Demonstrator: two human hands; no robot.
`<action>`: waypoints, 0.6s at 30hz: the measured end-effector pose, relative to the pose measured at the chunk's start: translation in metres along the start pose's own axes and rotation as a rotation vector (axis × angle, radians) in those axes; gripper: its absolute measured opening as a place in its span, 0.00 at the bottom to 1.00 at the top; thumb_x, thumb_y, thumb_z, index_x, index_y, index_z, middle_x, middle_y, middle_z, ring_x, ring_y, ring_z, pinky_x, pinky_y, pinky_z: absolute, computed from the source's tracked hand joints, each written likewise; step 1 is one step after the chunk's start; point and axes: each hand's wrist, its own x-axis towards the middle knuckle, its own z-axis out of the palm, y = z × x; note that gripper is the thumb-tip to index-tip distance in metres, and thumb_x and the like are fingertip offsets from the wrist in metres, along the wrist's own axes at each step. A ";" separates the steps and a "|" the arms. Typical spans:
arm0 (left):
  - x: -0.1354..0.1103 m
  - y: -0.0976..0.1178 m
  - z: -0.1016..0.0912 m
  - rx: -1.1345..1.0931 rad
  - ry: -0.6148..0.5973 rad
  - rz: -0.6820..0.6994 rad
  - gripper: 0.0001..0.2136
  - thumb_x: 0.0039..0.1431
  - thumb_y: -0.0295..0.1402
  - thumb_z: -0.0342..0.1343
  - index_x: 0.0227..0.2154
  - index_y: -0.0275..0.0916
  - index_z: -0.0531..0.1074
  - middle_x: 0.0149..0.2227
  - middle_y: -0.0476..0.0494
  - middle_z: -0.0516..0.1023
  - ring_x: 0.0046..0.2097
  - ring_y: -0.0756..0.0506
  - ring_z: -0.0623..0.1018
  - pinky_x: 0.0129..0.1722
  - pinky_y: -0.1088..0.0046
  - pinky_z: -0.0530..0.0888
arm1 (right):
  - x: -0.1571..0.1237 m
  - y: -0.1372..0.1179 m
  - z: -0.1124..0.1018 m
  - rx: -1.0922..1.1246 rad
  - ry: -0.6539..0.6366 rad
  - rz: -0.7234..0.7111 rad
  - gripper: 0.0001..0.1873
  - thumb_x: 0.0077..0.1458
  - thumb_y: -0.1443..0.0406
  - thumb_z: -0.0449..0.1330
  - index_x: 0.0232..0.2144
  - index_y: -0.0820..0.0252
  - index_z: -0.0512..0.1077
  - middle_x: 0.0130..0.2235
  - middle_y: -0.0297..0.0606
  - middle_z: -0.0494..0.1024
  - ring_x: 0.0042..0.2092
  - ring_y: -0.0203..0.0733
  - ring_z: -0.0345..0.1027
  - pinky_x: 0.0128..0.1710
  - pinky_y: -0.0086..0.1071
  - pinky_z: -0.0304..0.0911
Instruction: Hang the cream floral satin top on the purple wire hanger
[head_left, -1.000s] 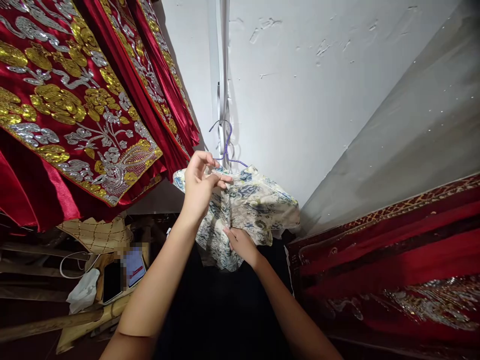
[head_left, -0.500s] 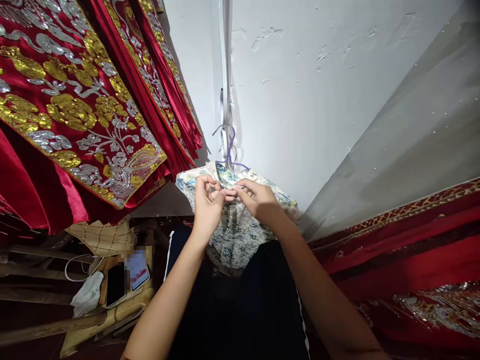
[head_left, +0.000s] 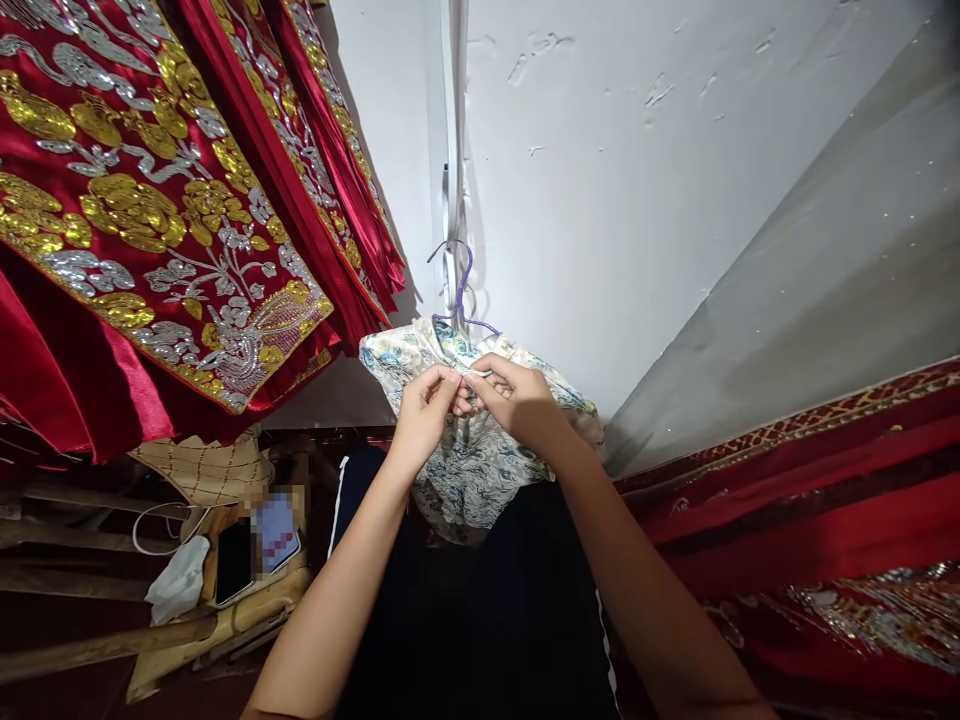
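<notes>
Head view: my left hand and right hand are each narrowed to a pinch at the front neckline of the patterned shirt, fingertips close together. The shirt hangs on a purple hanger, its lower edge at my dark trousers. A lit phone lies near the edge of a wooden seat.

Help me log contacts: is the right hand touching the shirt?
Touching. The head view shows the right hand pinching the shirt by its top edge, thumb against fingers.
</notes>
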 end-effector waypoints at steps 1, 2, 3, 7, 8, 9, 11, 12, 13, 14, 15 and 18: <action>0.001 -0.002 -0.001 0.035 -0.014 0.004 0.14 0.63 0.44 0.60 0.32 0.37 0.75 0.28 0.49 0.75 0.28 0.51 0.75 0.30 0.76 0.72 | 0.000 -0.001 0.000 -0.029 0.012 -0.004 0.10 0.60 0.56 0.60 0.36 0.55 0.75 0.23 0.31 0.72 0.24 0.36 0.59 0.26 0.29 0.54; 0.002 -0.004 -0.002 0.077 -0.022 0.001 0.14 0.63 0.44 0.60 0.31 0.37 0.75 0.27 0.50 0.74 0.27 0.52 0.74 0.29 0.77 0.71 | 0.000 -0.002 0.000 -0.061 0.026 -0.011 0.10 0.61 0.56 0.59 0.35 0.55 0.75 0.23 0.31 0.71 0.24 0.35 0.58 0.26 0.29 0.54; 0.004 -0.007 -0.003 0.120 -0.022 -0.008 0.14 0.62 0.43 0.60 0.30 0.36 0.75 0.25 0.50 0.73 0.26 0.52 0.73 0.28 0.77 0.71 | 0.000 -0.003 0.001 -0.093 0.041 -0.023 0.10 0.61 0.57 0.58 0.35 0.55 0.74 0.24 0.31 0.71 0.24 0.35 0.58 0.26 0.29 0.53; 0.011 -0.010 -0.010 0.181 -0.009 -0.034 0.15 0.59 0.42 0.62 0.25 0.35 0.74 0.23 0.50 0.72 0.24 0.52 0.70 0.26 0.77 0.68 | 0.004 -0.008 0.007 -0.141 0.056 -0.051 0.09 0.62 0.59 0.56 0.34 0.55 0.73 0.26 0.32 0.74 0.27 0.36 0.63 0.29 0.29 0.55; 0.012 -0.008 -0.012 0.164 -0.016 -0.025 0.14 0.59 0.41 0.62 0.25 0.35 0.75 0.23 0.50 0.72 0.23 0.53 0.70 0.26 0.77 0.68 | 0.005 -0.009 0.008 -0.137 0.052 -0.047 0.09 0.63 0.59 0.56 0.34 0.55 0.73 0.27 0.32 0.75 0.27 0.36 0.63 0.29 0.29 0.55; 0.012 -0.006 -0.014 0.142 -0.029 -0.008 0.14 0.60 0.41 0.61 0.27 0.35 0.76 0.23 0.50 0.73 0.23 0.53 0.70 0.26 0.76 0.68 | 0.006 -0.010 0.008 -0.136 0.045 -0.039 0.10 0.63 0.58 0.55 0.35 0.55 0.73 0.27 0.31 0.75 0.27 0.36 0.63 0.29 0.29 0.55; 0.009 -0.002 -0.019 0.103 -0.059 0.044 0.13 0.62 0.41 0.60 0.30 0.35 0.77 0.25 0.49 0.74 0.25 0.52 0.71 0.28 0.76 0.69 | 0.008 -0.013 0.006 -0.160 0.004 -0.021 0.10 0.63 0.56 0.55 0.37 0.54 0.72 0.25 0.29 0.73 0.25 0.35 0.61 0.28 0.29 0.53; 0.008 0.001 -0.020 0.091 -0.079 0.067 0.13 0.63 0.41 0.59 0.30 0.35 0.76 0.26 0.49 0.74 0.26 0.52 0.71 0.30 0.75 0.69 | 0.009 -0.014 0.005 -0.187 -0.022 -0.015 0.10 0.63 0.55 0.56 0.37 0.53 0.72 0.24 0.28 0.72 0.24 0.35 0.60 0.27 0.29 0.52; 0.006 0.003 -0.021 0.086 -0.099 0.081 0.13 0.64 0.40 0.58 0.30 0.35 0.76 0.26 0.48 0.74 0.27 0.52 0.72 0.31 0.75 0.70 | 0.010 -0.015 0.004 -0.220 -0.044 -0.016 0.09 0.62 0.56 0.57 0.38 0.52 0.72 0.22 0.27 0.71 0.24 0.35 0.59 0.27 0.29 0.51; 0.005 0.004 -0.021 0.086 -0.110 0.087 0.13 0.65 0.40 0.57 0.30 0.36 0.76 0.26 0.49 0.73 0.27 0.52 0.71 0.31 0.75 0.70 | 0.011 -0.016 0.004 -0.251 -0.058 -0.025 0.08 0.62 0.56 0.57 0.37 0.52 0.72 0.22 0.27 0.70 0.24 0.35 0.58 0.27 0.29 0.50; 0.005 0.005 -0.021 0.091 -0.110 0.085 0.13 0.65 0.40 0.57 0.30 0.36 0.75 0.25 0.49 0.72 0.26 0.52 0.71 0.30 0.75 0.69 | 0.011 -0.017 0.005 -0.273 -0.058 -0.040 0.07 0.62 0.57 0.57 0.36 0.52 0.71 0.22 0.26 0.70 0.24 0.35 0.58 0.27 0.29 0.50; 0.008 0.000 -0.019 0.122 -0.054 0.043 0.13 0.64 0.40 0.56 0.30 0.36 0.75 0.23 0.52 0.69 0.23 0.53 0.66 0.25 0.76 0.64 | 0.012 -0.021 0.010 -0.261 -0.009 -0.084 0.07 0.62 0.60 0.57 0.32 0.54 0.70 0.23 0.28 0.71 0.24 0.34 0.59 0.28 0.29 0.51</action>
